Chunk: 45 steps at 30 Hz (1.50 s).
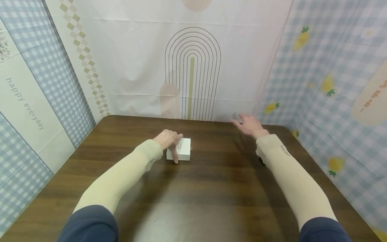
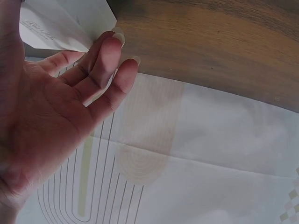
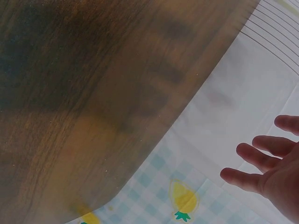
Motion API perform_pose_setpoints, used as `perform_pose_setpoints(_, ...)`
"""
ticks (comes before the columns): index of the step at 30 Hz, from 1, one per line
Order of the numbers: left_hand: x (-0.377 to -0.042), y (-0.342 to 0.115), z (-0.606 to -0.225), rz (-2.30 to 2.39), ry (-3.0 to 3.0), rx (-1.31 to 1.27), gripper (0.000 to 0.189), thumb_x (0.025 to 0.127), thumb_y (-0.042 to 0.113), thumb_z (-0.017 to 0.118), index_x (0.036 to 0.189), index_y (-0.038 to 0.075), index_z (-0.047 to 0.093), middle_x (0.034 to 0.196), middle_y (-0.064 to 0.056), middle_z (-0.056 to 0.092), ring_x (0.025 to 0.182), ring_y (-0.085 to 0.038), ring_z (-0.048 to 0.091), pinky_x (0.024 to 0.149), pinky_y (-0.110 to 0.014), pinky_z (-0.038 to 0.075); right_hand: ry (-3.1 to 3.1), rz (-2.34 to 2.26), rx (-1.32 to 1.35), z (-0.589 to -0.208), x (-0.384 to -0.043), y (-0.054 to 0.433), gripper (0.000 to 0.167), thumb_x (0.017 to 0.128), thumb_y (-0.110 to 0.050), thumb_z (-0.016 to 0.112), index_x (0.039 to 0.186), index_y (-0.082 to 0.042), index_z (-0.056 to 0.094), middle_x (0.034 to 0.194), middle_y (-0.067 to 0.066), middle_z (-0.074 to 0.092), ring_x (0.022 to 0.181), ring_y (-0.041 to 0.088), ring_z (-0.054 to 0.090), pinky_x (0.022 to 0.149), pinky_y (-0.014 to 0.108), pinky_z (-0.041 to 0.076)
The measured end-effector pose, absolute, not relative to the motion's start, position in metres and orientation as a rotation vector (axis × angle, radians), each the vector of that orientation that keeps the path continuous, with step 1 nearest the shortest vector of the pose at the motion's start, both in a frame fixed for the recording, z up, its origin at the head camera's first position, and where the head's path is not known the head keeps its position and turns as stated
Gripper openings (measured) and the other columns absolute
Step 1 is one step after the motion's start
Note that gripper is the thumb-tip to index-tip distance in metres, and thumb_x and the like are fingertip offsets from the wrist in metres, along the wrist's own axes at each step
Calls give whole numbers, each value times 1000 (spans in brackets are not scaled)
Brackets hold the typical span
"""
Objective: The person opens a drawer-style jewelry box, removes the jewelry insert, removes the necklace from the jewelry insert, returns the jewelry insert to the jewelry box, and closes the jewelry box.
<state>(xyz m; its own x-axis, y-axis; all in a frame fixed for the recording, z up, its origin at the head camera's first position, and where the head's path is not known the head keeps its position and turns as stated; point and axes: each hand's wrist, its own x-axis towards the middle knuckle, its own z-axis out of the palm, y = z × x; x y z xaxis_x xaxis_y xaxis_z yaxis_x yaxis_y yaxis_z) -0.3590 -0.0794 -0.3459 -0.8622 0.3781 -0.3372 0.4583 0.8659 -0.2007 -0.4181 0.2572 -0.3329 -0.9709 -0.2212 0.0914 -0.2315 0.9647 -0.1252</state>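
A small white box (image 1: 185, 148) sits on the brown wooden table, left of its middle and toward the back. My left hand (image 1: 168, 139) grips it from the left, the thumb down its near side and the fingers at its far edge. In the left wrist view, small dark print shows on the white box (image 2: 46, 28), and the bent fingers (image 2: 110, 53) are at its edge. At the far right, over the table's back edge, my right hand (image 1: 249, 125) hovers with its fingers spread and holds nothing. Those fingers (image 3: 259, 156) stand apart in the right wrist view.
The dark wood table (image 1: 205, 188) reaches back to a white cloth (image 1: 136, 67) printed with arches. Blue checked cloths hang at both sides, the right one (image 1: 332, 111) with pineapples. Pale sleeves (image 1: 121, 174) cover both forearms.
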Motion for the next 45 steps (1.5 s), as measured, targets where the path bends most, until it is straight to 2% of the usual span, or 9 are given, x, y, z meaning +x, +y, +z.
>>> perform_pose_setpoints(5,-360,-79,-348,-404,2753,635,84,54,60,86,113,14,48,102,-5,64,88,-17,59,84,-32,55,-3035,202,351,-336,-418,258,77,100,-56,31,147,5,31,146,31,39,130,50,40,108,60,37)
perform_pose_setpoints(11,-361,-80,-348,-441,2752,630,91,53,62,85,120,14,48,107,-7,65,94,-20,63,84,-34,56,-3038,212,348,-337,-418,258,71,101,-49,35,146,5,31,145,32,39,130,51,40,108,60,36)
perform_pose_setpoints(18,-361,-81,-349,-493,2747,614,98,52,66,84,127,14,46,113,-7,66,97,-21,63,85,-35,56,-3056,228,344,-339,-418,259,75,100,-55,31,147,4,31,146,32,38,131,50,40,108,60,37)
perform_pose_setpoints(26,-358,-80,-348,-528,2767,573,100,51,67,83,128,16,46,116,-6,65,98,-21,62,83,-38,55,-3079,264,338,-338,-417,257,65,103,-45,32,145,4,34,143,31,42,128,49,43,107,60,37)
perform_pose_setpoints(29,-358,-80,-348,-553,2771,575,103,52,68,82,132,16,45,124,-9,60,109,-24,55,89,-40,52,-3070,273,356,-339,-417,255,57,103,-42,35,134,5,47,131,31,54,116,47,53,99,58,44)
perform_pose_setpoints(33,-360,-80,-350,-526,2774,637,103,55,66,82,134,11,45,129,-10,52,118,-26,47,97,-43,48,-3046,300,390,-339,-418,248,44,101,-36,42,106,5,59,102,24,65,88,36,61,79,48,51)
perform_pose_setpoints(39,-363,-83,-354,-339,2765,684,95,58,53,88,129,8,44,122,-9,53,107,-26,57,94,-40,53,-3030,324,444,-339,-417,234,33,98,-26,50,88,3,63,79,16,63,67,24,54,62,36,46)
perform_pose_setpoints(42,-363,-82,-353,-291,2754,687,90,57,48,90,125,10,45,118,-8,52,101,-24,56,90,-38,53,-3041,338,492,-340,-417,226,30,97,-21,52,85,3,65,72,12,62,62,21,52,59,33,44)
perform_pose_setpoints(45,-362,-80,-348,-268,2745,659,87,57,41,92,123,11,44,117,-8,51,101,-23,54,90,-38,53,-3058,370,535,-342,-416,216,32,97,-19,51,72,-2,61,60,5,52,55,16,45,54,28,40)
